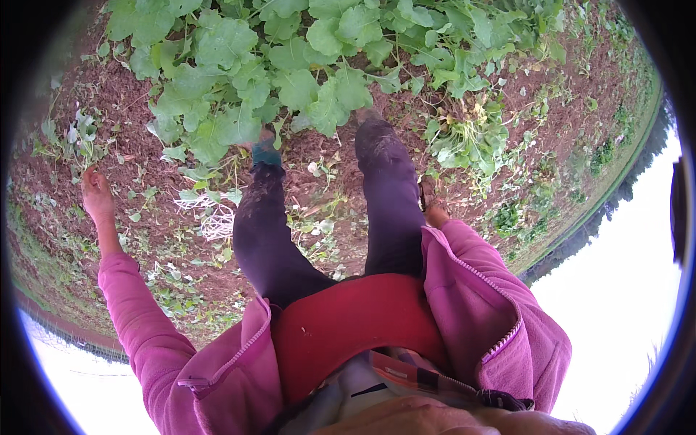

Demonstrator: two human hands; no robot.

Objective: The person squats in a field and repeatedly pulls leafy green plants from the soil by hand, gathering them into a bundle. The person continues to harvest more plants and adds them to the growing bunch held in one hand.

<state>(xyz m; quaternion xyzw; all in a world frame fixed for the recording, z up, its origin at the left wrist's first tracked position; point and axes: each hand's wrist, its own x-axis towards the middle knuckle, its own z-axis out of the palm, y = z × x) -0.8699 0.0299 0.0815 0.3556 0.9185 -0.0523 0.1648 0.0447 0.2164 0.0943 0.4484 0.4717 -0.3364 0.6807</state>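
Observation:
My left hand is out to the side at the left, low over the soil, with a small leafy plant at its fingertips; whether the fingers grip it cannot be told. At the right, beside my knee, my right hand is close to a dark, narrow object, partly hidden by the trouser leg and sleeve; its grip is unclear. Broad-leaved green plants stand in a dense row in front of my feet. A bunch of pulled leafy greens lies on the soil to the right.
A tangle of white strings lies on the ground by my leg in dark trousers. Loose leaves and small weeds are scattered over the brown soil. A grassy field edge and trees curve along the right.

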